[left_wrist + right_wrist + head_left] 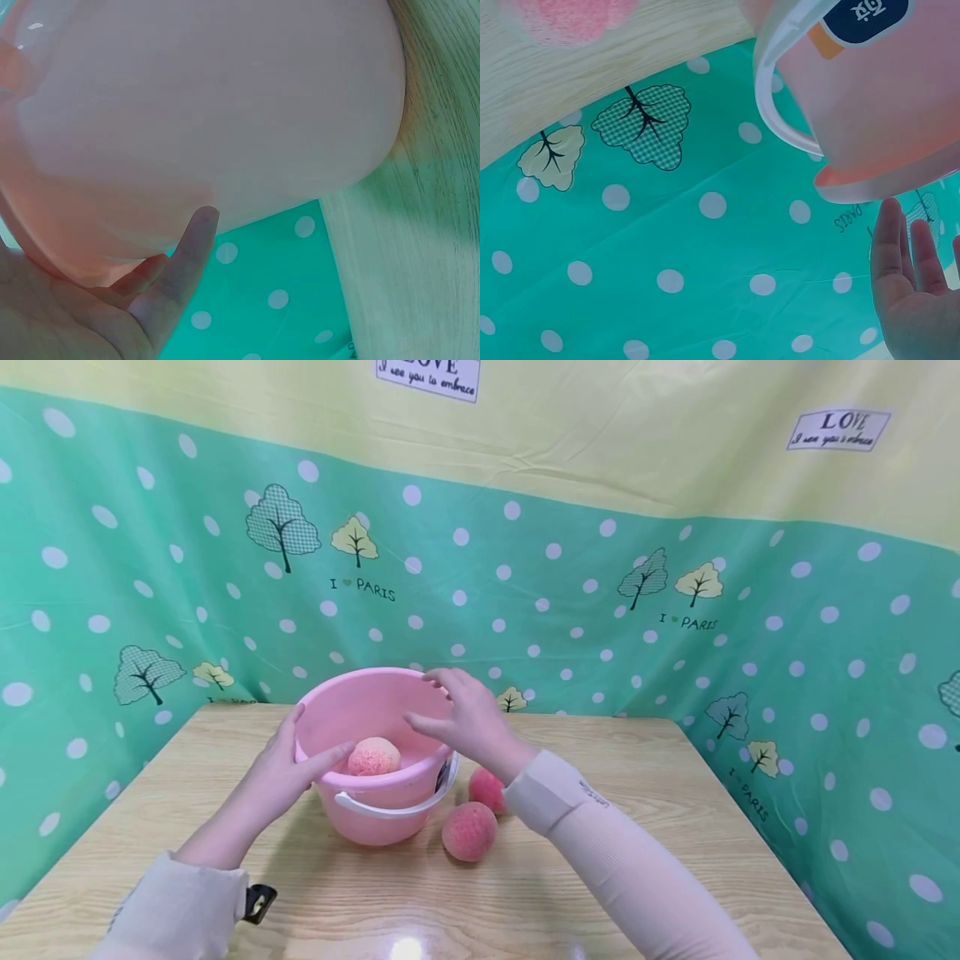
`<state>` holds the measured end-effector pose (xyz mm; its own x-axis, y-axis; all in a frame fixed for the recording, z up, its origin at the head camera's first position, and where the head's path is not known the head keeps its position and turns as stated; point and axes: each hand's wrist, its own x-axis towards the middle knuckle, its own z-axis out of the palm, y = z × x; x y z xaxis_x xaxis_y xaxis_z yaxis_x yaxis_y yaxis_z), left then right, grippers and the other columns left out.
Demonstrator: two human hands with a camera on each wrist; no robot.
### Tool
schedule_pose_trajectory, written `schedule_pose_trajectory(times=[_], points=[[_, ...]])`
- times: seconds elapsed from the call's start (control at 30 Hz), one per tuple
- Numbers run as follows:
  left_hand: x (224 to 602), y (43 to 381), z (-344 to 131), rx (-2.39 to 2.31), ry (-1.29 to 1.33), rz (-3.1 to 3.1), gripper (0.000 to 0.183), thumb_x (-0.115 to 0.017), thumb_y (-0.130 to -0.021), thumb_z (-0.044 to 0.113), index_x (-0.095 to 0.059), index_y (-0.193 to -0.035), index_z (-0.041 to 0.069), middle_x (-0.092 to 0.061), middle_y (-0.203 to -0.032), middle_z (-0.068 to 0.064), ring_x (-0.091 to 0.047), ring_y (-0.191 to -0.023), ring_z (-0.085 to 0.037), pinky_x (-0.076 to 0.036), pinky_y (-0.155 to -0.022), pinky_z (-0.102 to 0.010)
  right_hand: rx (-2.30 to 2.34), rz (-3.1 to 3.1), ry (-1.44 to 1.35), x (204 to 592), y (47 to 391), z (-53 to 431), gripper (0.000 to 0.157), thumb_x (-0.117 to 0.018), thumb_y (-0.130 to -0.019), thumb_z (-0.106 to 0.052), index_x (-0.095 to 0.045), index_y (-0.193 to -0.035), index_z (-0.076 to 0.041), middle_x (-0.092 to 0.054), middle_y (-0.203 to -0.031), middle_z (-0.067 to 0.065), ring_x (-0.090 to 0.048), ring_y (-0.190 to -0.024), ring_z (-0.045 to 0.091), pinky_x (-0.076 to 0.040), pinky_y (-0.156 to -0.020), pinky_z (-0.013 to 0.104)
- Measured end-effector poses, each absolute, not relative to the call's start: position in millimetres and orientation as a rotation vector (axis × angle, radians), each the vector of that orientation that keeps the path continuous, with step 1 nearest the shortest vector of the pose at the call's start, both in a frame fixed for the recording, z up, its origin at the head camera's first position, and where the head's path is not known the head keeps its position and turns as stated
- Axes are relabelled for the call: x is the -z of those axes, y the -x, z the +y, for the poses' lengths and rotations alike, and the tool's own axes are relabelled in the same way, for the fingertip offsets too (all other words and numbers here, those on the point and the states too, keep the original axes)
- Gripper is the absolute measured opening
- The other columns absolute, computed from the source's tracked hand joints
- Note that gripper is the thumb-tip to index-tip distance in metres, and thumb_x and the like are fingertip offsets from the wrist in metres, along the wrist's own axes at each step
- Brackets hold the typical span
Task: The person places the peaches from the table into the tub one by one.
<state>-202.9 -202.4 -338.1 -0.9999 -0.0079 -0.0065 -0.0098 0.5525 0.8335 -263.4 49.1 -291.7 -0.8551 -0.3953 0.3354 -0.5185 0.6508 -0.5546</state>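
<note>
A pink bucket [382,793] stands on the table, its opening facing me and its white handle [390,811] hanging down the front. Inside lies a pale pink-and-cream peach [374,757]. My left hand [288,770] holds the bucket's left rim, thumb over the edge and fingers outside; in the left wrist view a fingertip meets the outer wall [225,112]. At the right rim my right hand [476,718] has its fingers spread, thumb over the opening, holding nothing. Two more peaches, one nearer [469,832] and one farther [489,789], lie right of the bucket.
The wooden table [615,827] backs onto a green and yellow curtain [525,552] with white dots and printed trees. A dark label [866,19] shows on the bucket's side. A black buckle-like piece [259,903] sits by the left sleeve.
</note>
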Motion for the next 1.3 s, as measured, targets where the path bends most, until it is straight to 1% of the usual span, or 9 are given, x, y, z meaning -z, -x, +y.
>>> schedule_pose_trajectory(times=[0.1,0.3,0.47,0.57,0.8,1.1,1.3], points=[[338,203,-203,-1.486,0.017,2.768,0.113,-0.061,-0.089,0.062,0.014,-0.158,0.014,-0.011,-0.163,-0.026,-0.031,-0.139,-0.050,-0.047,-0.102,-0.062,-1.012,-2.669,-0.748,294,264,53,0.055,-0.073,-0.087,-0.045,-0.057,-0.132,-0.020,-0.059,-0.130,-0.001,-0.060,-0.113,0.019,-0.056,-0.090,0.037],[337,204,-202,-1.485,0.018,2.768,0.114,-0.061,-0.089,0.063,0.014,-0.158,0.014,-0.010,-0.163,-0.026,-0.030,-0.140,-0.051,-0.046,-0.103,-0.063,-1.057,-2.649,-0.744,298,264,60,0.053,-0.074,-0.086,-0.044,-0.059,-0.129,-0.016,-0.060,-0.129,0.006,-0.062,-0.109,0.026,-0.057,-0.087,0.038],[337,203,-202,-1.487,0.024,2.765,0.113,-0.061,-0.089,0.063,0.014,-0.158,0.014,-0.010,-0.163,-0.026,-0.030,-0.140,-0.051,-0.045,-0.103,-0.063,-1.063,-2.637,-0.732,300,264,65,0.057,-0.075,-0.085,-0.043,-0.059,-0.131,-0.013,-0.060,-0.128,0.004,-0.059,-0.106,0.020,-0.056,-0.086,0.035],[337,203,-202,-1.486,0.027,2.763,0.113,-0.060,-0.089,0.063,0.015,-0.158,0.014,-0.010,-0.163,-0.026,-0.030,-0.140,-0.051,-0.045,-0.103,-0.063,-1.066,-2.627,-0.730,302,263,68,0.056,-0.075,-0.085,-0.043,-0.059,-0.130,-0.013,-0.061,-0.127,0.003,-0.059,-0.106,0.018,-0.056,-0.087,0.034],[336,202,-201,-1.476,0.027,2.772,0.113,-0.060,-0.089,0.063,0.014,-0.158,0.013,-0.010,-0.163,-0.027,-0.030,-0.140,-0.051,-0.045,-0.103,-0.063,-1.079,-2.641,-0.681,305,261,74,0.054,-0.076,-0.085,-0.044,-0.060,-0.129,-0.017,-0.061,-0.125,-0.001,-0.058,-0.108,0.017,-0.056,-0.088,0.038],[336,202,-201,-1.484,0.023,2.768,0.113,-0.060,-0.089,0.063,0.014,-0.158,0.013,-0.010,-0.163,-0.027,-0.031,-0.139,-0.051,-0.046,-0.103,-0.062,-1.072,-2.624,-0.662,313,262,83,0.053,-0.077,-0.084,-0.042,-0.062,-0.128,-0.016,-0.062,-0.125,0.002,-0.058,-0.102,0.020,-0.056,-0.084,0.037],[338,202,-202,-1.484,0.018,2.763,0.112,-0.060,-0.090,0.061,0.014,-0.158,0.013,-0.011,-0.162,-0.027,-0.032,-0.138,-0.050,-0.047,-0.102,-0.061,-1.070,-2.636,-0.621,320,263,88,0.053,-0.077,-0.084,-0.044,-0.062,-0.127,-0.017,-0.062,-0.124,-0.001,-0.059,-0.101,0.019,-0.056,-0.083,0.035]])
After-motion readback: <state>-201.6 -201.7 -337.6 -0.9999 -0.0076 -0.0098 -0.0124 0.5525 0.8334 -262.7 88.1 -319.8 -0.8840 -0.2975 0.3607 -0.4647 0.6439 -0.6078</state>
